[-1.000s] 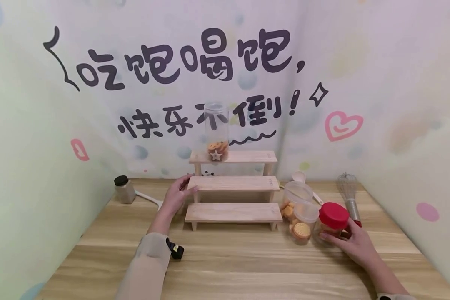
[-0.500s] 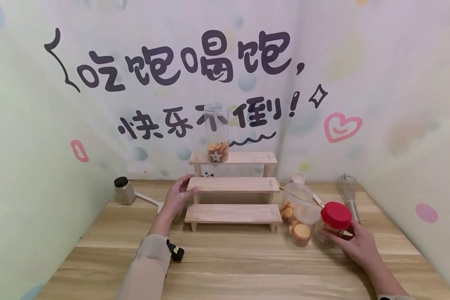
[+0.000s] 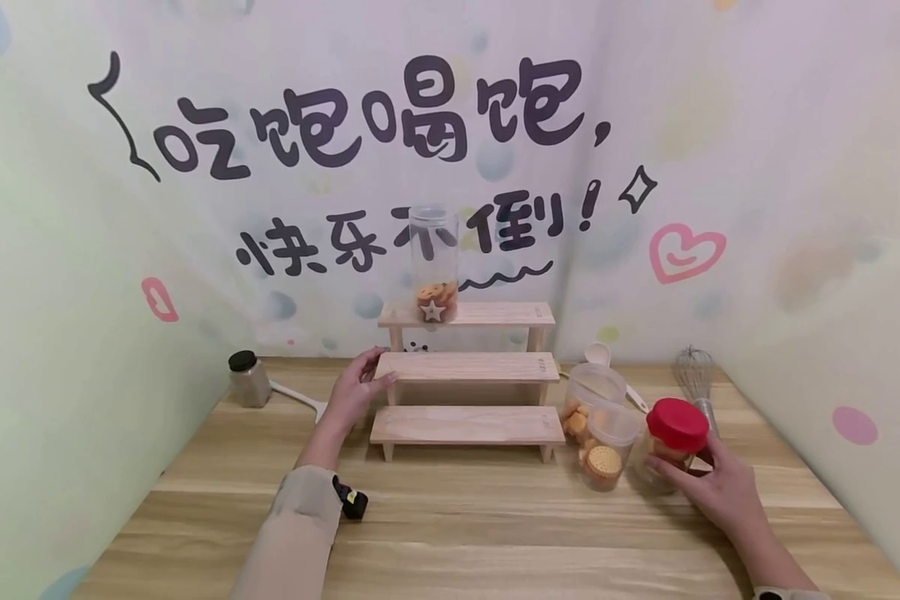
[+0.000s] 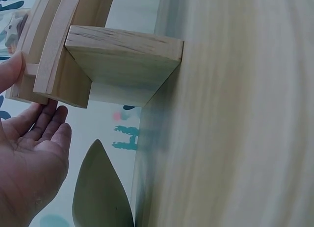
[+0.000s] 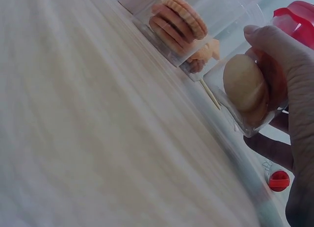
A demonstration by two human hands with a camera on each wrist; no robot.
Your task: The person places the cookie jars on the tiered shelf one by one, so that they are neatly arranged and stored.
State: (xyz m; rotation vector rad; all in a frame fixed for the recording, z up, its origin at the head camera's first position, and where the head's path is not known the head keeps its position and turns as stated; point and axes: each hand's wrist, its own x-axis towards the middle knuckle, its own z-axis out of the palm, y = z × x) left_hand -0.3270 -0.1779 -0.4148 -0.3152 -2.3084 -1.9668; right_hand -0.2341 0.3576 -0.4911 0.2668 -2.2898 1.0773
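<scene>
My left hand (image 3: 354, 387) grips the left end of the middle tier of a three-tier wooden stand (image 3: 467, 425); in the left wrist view its thumb and fingers (image 4: 49, 120) lie on either side of the board. On the top tier stands a tall clear jar (image 3: 432, 267) with cookies at the bottom. Towards the right, my right hand (image 3: 720, 487) holds a clear jar with a red lid (image 3: 677, 423), thumb on the near side. Round biscuits (image 5: 244, 82) show inside it in the right wrist view. Whether its base touches the table cannot be told.
Left of the red-lidded jar stand two clear tubs of biscuits, the nearer tub (image 3: 610, 446) and the farther tub (image 3: 594, 392). A whisk (image 3: 696, 375) and pale spoon (image 3: 597, 356) lie behind. A black-lidded jar (image 3: 250, 381) and white-handled utensil (image 3: 296, 396) are at the left.
The right hand has moved slightly right with the red-lidded jar, widening the gap to the nearer tub. The left hand and the stand have stayed put.
</scene>
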